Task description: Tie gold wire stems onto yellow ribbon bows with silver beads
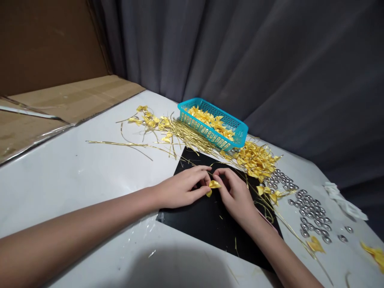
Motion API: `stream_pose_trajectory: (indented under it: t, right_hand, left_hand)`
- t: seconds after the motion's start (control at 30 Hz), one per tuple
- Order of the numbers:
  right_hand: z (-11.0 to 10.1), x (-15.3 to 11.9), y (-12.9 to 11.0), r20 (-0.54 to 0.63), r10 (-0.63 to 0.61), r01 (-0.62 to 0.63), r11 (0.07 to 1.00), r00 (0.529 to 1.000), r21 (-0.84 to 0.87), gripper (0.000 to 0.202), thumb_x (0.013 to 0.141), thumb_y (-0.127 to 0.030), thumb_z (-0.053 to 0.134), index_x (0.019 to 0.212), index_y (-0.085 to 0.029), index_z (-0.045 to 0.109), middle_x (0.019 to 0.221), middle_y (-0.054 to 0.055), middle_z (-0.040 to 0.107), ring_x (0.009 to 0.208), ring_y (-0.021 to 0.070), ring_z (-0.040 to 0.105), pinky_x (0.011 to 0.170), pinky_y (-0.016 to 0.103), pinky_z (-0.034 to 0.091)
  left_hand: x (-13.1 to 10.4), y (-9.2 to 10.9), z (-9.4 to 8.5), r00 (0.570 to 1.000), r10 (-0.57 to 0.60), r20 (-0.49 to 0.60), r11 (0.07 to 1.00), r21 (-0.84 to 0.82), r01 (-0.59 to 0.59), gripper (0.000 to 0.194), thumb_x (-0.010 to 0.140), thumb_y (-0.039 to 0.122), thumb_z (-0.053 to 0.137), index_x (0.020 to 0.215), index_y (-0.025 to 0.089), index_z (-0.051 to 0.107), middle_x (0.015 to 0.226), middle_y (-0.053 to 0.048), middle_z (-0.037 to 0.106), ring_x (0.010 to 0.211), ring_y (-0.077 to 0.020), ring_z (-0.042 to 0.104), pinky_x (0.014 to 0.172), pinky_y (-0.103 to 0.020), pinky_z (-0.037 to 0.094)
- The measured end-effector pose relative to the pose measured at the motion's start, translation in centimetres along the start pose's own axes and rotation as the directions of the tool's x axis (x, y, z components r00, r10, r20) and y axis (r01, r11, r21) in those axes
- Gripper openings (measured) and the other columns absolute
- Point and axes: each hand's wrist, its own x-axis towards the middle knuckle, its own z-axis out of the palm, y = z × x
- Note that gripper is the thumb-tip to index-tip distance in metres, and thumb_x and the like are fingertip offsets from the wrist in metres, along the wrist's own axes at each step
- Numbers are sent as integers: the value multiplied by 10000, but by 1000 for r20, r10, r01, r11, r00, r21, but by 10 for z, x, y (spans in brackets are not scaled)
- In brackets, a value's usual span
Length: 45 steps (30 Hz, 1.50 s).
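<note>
Over a black mat (210,224), both my hands meet at a small folded yellow ribbon piece (214,184). My left hand (192,186) pinches its left side between thumb and fingers. My right hand (235,194) is closed at its right edge, with the thumb against the ribbon and the other fingertips partly hidden. A thin gold wire (222,163) arcs just above the fingers; whether it joins the ribbon I cannot tell.
Beyond the mat stands a turquoise basket (243,138) of yellow ribbon pieces. Gold wires (192,136) lie before it. A yellow ribbon heap (256,160) and silver oval pieces (313,210) spread rightward. Cardboard (72,98) borders the left; a grey curtain (225,52) hangs behind.
</note>
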Motion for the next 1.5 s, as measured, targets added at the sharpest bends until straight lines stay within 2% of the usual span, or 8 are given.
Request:
stream_pose_trajectory:
  t: [0.17,0.4,0.5,0.7,0.93,1.13,1.3,1.5]
  right_hand:
    - [2,9,6,19,57,-57,998,998,-31,154,797,-219,531,922,-174,606,917,63,566,647,150,514,580,276,387]
    - [3,13,2,50,-9,9,1000,999,-6,137,876,-231,414,816,-186,528,888,60,549,703,162,530,616,279,397]
    - [1,10,-3,54,-21,20,1000,998,19,120,900,-234,370,847,-197,471,868,53,556,752,171,548,682,292,419]
    - [-7,7,-9,139,-1,-20,989,990,148,138,928,-287,348,883,-206,450,777,18,564,689,149,530,662,270,413]
    - [-36,1,3,244,21,-59,987,970,151,196,881,-356,479,938,-200,584,675,-8,560,578,116,499,508,215,370]
    - [-66,-12,9,298,138,-193,968,945,163,259,808,-431,556,893,-207,656,700,46,683,492,126,536,403,220,348]
    - [-73,-27,2,415,196,-356,864,889,356,226,796,-404,599,903,-206,607,668,54,706,386,73,408,342,187,237]
    - [-64,-37,12,522,-85,-401,541,849,740,363,685,-452,714,928,-197,628,879,114,725,337,23,293,321,180,209]
  left_hand:
    - [0,1,1,997,-64,-54,998,-22,63,81,880,199,469,802,190,490,1140,-97,552,1205,-204,467,884,-346,450]
    - [2,2,0,998,-50,-30,998,31,51,99,881,175,463,787,199,485,914,-63,618,1250,-197,420,916,-355,425]
    - [2,2,0,999,-26,-33,999,38,27,99,877,167,467,787,197,494,976,-74,622,1244,-198,427,918,-346,420]
    - [2,2,1,998,-51,-37,993,101,54,85,866,203,483,821,170,547,852,-39,616,821,-161,578,773,-299,447]
    - [5,-5,2,952,-235,-196,968,-140,210,92,811,214,523,766,150,571,760,-33,629,719,-144,592,673,-265,454]
    - [4,-6,2,951,-257,-174,961,-147,233,83,788,205,535,747,148,581,733,-31,620,682,-140,578,645,-268,445]
    - [5,-4,2,964,-248,-98,946,-238,219,76,775,191,552,717,143,562,708,-18,599,675,-128,562,652,-259,437]
    - [7,1,-3,953,-290,90,839,-455,298,82,748,180,601,708,137,543,695,10,559,663,-97,531,643,-224,408]
